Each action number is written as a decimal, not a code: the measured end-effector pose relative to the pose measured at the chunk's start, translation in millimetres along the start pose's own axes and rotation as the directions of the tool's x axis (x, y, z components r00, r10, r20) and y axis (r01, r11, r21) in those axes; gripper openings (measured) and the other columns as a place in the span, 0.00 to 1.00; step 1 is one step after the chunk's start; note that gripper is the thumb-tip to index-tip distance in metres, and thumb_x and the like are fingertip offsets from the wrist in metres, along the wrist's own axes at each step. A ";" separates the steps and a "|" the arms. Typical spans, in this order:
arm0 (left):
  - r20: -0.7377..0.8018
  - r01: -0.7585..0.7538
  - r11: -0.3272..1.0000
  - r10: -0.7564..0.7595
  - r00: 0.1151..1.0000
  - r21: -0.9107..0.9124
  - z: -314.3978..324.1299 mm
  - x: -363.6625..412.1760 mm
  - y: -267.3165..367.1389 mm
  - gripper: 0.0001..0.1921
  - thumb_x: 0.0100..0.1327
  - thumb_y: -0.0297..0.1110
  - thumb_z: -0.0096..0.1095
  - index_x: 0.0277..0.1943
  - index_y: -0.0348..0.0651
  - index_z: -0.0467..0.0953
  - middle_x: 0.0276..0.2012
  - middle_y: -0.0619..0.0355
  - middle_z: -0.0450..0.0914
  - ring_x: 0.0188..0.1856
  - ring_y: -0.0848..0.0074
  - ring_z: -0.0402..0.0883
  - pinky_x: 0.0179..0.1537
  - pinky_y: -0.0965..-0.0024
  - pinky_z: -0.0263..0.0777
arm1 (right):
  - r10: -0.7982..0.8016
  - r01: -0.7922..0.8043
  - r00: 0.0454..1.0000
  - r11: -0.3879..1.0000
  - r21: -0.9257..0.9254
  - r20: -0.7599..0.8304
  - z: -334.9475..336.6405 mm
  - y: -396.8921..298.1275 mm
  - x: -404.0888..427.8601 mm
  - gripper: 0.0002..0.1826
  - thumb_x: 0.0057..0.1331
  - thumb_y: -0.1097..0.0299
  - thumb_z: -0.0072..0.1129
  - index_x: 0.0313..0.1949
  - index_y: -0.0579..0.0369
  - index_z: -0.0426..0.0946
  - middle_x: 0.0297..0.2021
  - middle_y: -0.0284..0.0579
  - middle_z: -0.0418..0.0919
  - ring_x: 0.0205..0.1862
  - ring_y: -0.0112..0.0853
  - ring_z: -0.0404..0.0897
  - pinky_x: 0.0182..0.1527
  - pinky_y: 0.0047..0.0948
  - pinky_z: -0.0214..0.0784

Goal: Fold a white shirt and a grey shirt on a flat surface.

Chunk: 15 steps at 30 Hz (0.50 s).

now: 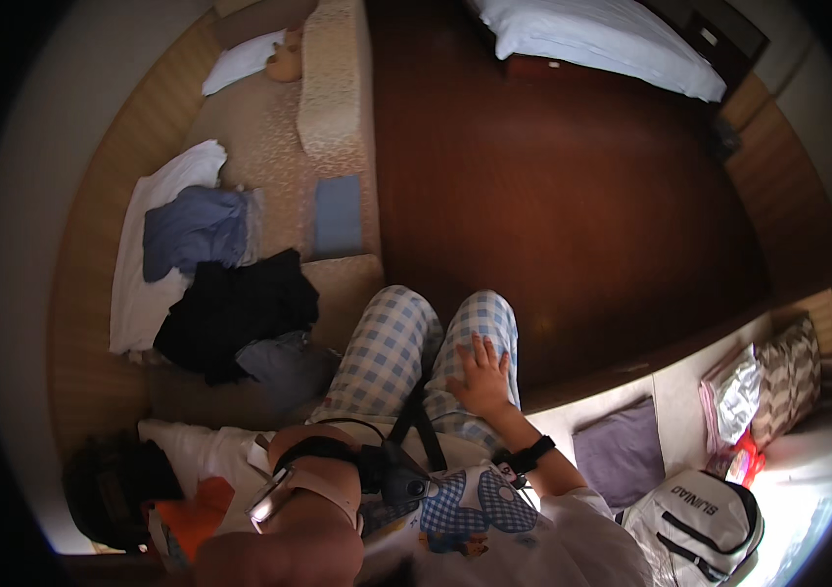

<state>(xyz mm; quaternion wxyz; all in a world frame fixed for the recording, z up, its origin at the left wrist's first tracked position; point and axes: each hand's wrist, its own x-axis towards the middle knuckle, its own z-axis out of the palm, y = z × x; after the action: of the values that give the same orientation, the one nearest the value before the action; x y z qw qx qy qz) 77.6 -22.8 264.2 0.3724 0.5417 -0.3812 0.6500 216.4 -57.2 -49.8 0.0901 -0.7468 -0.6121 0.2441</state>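
My right hand (482, 376) lies palm down on the right thigh of blue-and-white checked trousers (387, 348), near the knee, fingers spread and holding nothing. A black wristband (535, 453) is on that wrist. My left arm is bent at the lower left with straps around it; its hand cannot be made out. Beside that arm is a slim device with a bright, shiny face (269, 499). A black camera-like device (405, 480) hangs at my chest on dark straps. To the left, a black cloth garment (240, 315) lies crumpled, touching a blue garment (196, 227) on a white pillow (137, 293).
A patterned sofa (254, 139) runs along the left, with a flat blue cloth (338, 216). Ahead are a dark wooden floor (570, 205) and a bed with white bedding (599, 37). At right lie a folded purple cloth (621, 451), a white backpack (695, 524) and a patterned cushion (790, 381).
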 end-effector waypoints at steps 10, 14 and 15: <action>-0.225 0.286 0.888 -0.215 0.950 0.360 -36.6 36.6 102.1 0.19 0.32 0.28 0.66 0.33 0.58 0.74 0.37 0.78 0.70 0.40 0.87 0.64 0.40 0.74 0.49 | 0.110 -0.073 0.985 0.964 -0.255 0.132 9.2 -29.5 28.2 0.30 0.52 0.50 0.48 0.54 0.45 0.59 0.61 0.45 0.44 0.63 0.45 0.37 0.58 0.55 0.26; 0.042 -0.129 0.922 0.123 0.992 0.364 -73.3 9.2 94.6 0.18 0.34 0.33 0.66 0.34 0.57 0.75 0.39 0.76 0.71 0.39 0.85 0.65 0.39 0.74 0.51 | 0.082 -0.069 0.994 0.983 -0.168 0.066 10.4 -22.3 20.2 0.29 0.51 0.52 0.51 0.52 0.43 0.62 0.60 0.45 0.45 0.62 0.46 0.39 0.58 0.53 0.27; 0.081 -0.071 0.873 0.037 0.996 0.482 -78.7 5.7 101.7 0.15 0.37 0.36 0.66 0.33 0.56 0.75 0.39 0.76 0.71 0.39 0.85 0.65 0.38 0.73 0.51 | 0.037 -0.028 0.996 0.992 -0.121 0.075 10.3 -19.7 18.6 0.29 0.51 0.52 0.51 0.52 0.43 0.62 0.60 0.45 0.45 0.62 0.46 0.39 0.58 0.53 0.27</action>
<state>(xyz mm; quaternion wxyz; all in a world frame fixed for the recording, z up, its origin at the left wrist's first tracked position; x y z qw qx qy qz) -47.6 4.4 250.9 0.1933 0.6290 -0.2341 0.7157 196.8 -36.5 -55.0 0.0173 -0.7508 -0.6163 0.2369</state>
